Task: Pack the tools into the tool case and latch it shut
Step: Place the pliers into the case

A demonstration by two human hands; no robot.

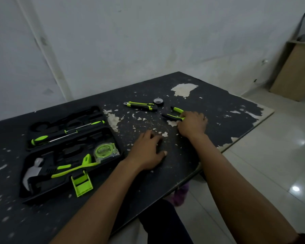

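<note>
Left hand [147,152] flat — right hand [192,124] covers pliers [174,114], handles pointing left.

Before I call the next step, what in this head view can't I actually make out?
- Pliers: head hidden under the right hand; whether the fingers have closed on them is unclear.
- Tool case: empty black recesses blend together; their shapes can't be read.
- Tape roll: too small for detail.
- Left hand: flat on the table, anything beneath it is hidden.
</note>
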